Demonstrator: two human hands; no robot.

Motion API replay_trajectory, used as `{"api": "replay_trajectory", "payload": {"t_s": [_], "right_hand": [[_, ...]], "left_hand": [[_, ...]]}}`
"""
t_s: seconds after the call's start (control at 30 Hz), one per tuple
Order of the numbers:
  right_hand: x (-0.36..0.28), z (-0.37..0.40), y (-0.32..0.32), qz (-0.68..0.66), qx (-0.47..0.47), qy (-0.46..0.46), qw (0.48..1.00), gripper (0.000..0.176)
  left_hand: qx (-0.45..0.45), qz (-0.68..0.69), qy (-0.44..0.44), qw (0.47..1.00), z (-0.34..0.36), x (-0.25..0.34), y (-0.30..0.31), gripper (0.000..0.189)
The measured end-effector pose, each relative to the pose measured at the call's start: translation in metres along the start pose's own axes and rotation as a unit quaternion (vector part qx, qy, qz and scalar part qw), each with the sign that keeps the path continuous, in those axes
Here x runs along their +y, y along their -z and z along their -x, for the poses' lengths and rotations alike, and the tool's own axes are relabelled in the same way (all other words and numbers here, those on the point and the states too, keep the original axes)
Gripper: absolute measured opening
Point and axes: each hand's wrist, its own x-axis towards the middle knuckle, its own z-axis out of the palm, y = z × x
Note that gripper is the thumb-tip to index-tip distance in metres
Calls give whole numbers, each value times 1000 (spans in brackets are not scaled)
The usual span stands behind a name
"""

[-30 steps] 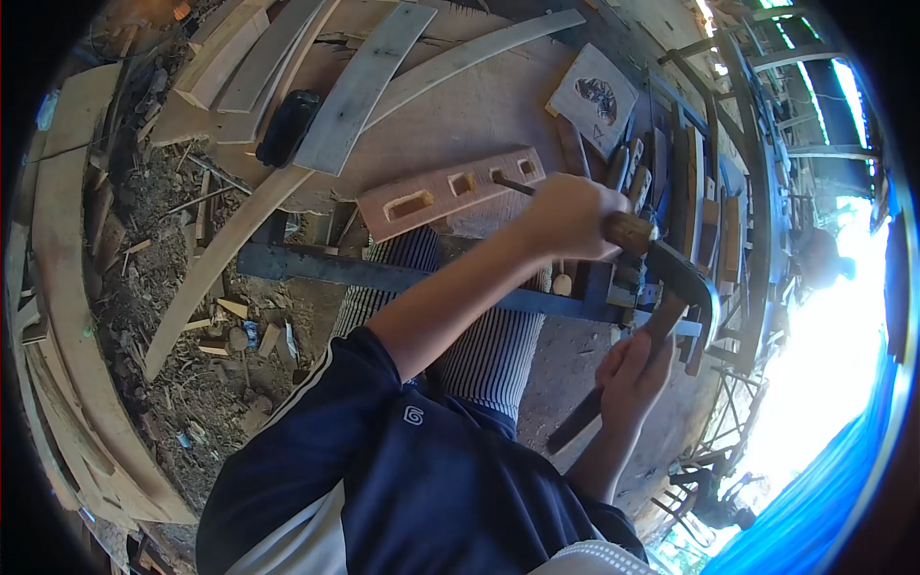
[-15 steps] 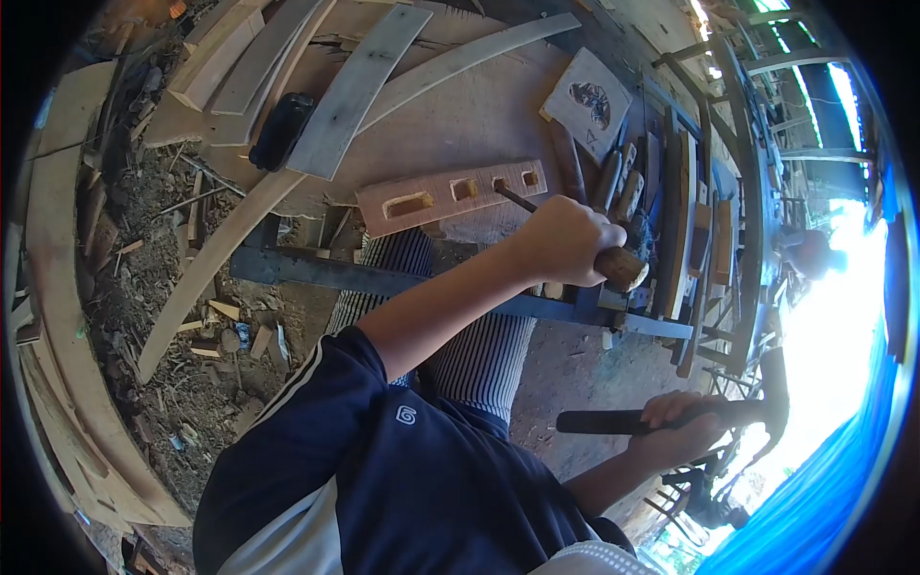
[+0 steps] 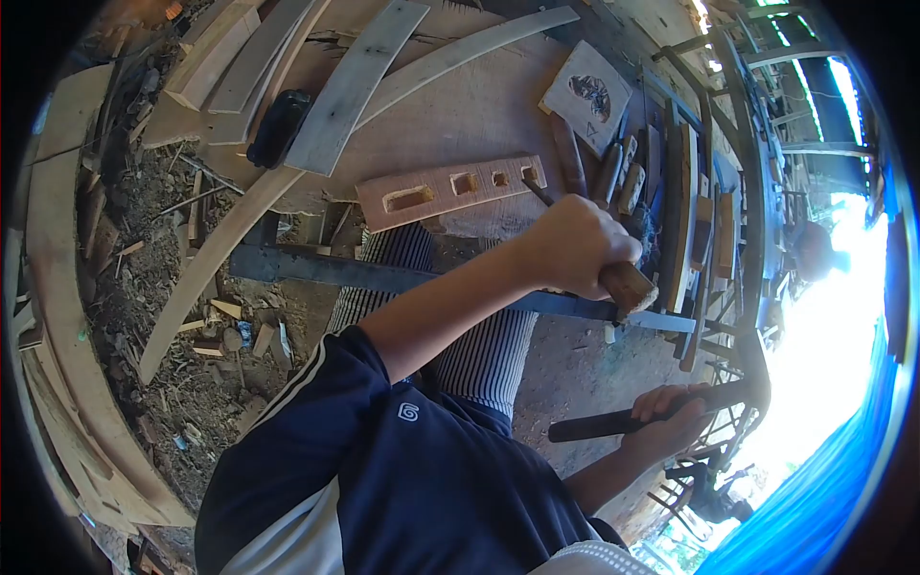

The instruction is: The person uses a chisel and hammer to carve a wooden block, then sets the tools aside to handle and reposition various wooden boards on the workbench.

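My left hand (image 3: pixel 580 247) is closed around the wooden handle of a chisel (image 3: pixel 630 287). The chisel's blade points up and left to a wooden board (image 3: pixel 436 195) with several rectangular holes cut in it. Its tip is at the rightmost small hole. Lower right, my right hand (image 3: pixel 666 422) grips a hammer (image 3: pixel 594 426) by its dark handle. The hammer head is up to the right, against the bright background, apart from the chisel.
A large wooden panel (image 3: pixel 431 115) lies under the board, bearing a curved strip (image 3: pixel 216 273), a grey plank (image 3: pixel 355 91) and a black case (image 3: pixel 279 129). Several tools (image 3: pixel 628 187) lie right of the board. Wood scraps and shavings cover the ground at left; a blue sheet (image 3: pixel 815 508) hangs at right.
The chisel tip has shifted right, from the neighbouring hole to the rightmost one. My right hand and the hammer have moved slightly left and up.
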Motion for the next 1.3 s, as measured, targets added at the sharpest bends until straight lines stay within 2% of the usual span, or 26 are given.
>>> {"api": "replay_trajectory", "payload": {"t_s": [0.1,0.4,0.97,1.17,1.23,1.3], "right_hand": [[1,1,0,-2,2,-2,1000,41],[9,0,6,-22,20,-43,999,39],[8,-5,3,-14,5,-42,999,37],[-7,-12,-4,7,21,13,1000,41],[-11,-16,1,-31,-6,76,997,48],[-21,-18,2,-14,-15,107,994,49]], "left_hand": [[-42,-18,33,998,3,-1,-6,27],[-49,-20,84,995,8,-6,-4,28],[-33,-39,82,995,7,-7,-8,27],[-9,-45,93,995,5,-5,-6,25],[-8,-45,93,995,5,-5,-7,25],[-14,-52,95,994,5,-5,-9,25]]}}
